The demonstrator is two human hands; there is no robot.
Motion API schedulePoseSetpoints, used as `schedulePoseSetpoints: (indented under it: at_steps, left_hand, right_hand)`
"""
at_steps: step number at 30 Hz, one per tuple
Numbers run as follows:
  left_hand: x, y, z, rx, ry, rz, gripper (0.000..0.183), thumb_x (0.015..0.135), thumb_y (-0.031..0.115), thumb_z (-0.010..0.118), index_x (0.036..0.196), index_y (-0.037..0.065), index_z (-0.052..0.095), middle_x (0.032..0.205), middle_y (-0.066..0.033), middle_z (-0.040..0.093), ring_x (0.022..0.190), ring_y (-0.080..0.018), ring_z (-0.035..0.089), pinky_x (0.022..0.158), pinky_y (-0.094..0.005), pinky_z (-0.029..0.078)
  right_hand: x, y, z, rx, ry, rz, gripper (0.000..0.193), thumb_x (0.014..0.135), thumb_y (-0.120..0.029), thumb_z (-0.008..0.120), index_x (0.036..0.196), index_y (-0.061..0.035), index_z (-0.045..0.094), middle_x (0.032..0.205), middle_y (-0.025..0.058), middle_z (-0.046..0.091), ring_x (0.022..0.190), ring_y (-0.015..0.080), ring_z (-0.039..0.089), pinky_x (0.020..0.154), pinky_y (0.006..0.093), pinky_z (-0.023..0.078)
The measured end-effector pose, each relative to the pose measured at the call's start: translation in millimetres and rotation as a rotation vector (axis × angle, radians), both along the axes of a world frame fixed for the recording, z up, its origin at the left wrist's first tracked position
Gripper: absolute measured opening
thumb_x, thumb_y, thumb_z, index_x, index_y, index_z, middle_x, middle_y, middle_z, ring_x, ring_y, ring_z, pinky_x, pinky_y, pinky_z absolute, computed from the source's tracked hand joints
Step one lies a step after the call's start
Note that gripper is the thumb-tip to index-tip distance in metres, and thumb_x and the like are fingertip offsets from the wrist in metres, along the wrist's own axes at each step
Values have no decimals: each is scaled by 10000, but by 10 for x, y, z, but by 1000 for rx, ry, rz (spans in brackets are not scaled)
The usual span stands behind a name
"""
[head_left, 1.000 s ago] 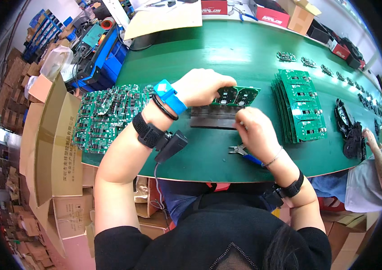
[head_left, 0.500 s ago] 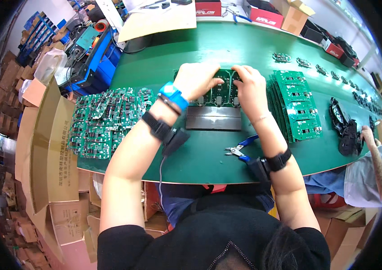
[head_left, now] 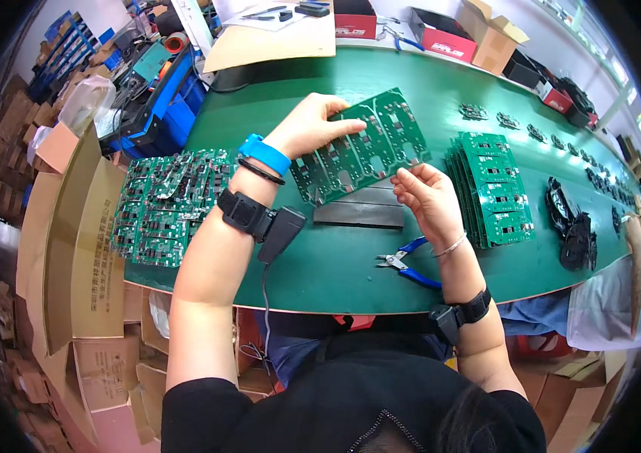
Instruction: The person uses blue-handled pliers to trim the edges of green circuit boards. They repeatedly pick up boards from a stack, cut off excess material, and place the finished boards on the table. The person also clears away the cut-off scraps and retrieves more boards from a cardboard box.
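Note:
My left hand grips a green circuit board panel by its upper left edge, thumb across its face. The panel is raised and tilted above the table, its right end higher. Close by its lower right edge, my right hand has its fingertips pinched together; what lies between them, if anything, is too small to make out. Under the panel lies a dark grey rectangular block, partly covered. Blue-handled cutting pliers rest on the table below my right hand, jaws apart.
A heap of populated boards lies left, a stack of green panels right. Beyond are black parts and a row of small boards. An open carton stands at the left edge; another person's arm is far right.
The panel has come up off the grey block and tilted, held by my left hand. My right hand has moved down and toward me, to the panel's lower right edge.

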State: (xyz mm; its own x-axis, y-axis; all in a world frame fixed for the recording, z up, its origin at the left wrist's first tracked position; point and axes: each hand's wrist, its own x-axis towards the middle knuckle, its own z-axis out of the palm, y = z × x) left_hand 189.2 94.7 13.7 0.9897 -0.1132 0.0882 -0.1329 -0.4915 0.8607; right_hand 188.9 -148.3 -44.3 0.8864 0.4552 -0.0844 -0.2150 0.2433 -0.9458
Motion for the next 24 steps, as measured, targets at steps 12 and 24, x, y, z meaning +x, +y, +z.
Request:
schedulePoseSetpoints:
  at_steps: [12,24]
  left_hand:
    - [-37,165,-293,-152,170,34,323,856,350,718,928,36,698,729,56,590,639,-18,468,552,-208,363]
    - [-125,1,-157,26,202,-276,430,924,418,590,1115,42,673,1031,-43,678,951,-118,593,823,-256,458]
  right_hand:
    - [-334,-447,-80,-327,-54,134,183,853,-96,703,728,31,661,679,88,669,564,113,604,508,237,464]
    - [-143,88,275,-587,-1765,-307,184,725,-65,660,904,-104,681,892,29,656,857,239,622,771,372,499]
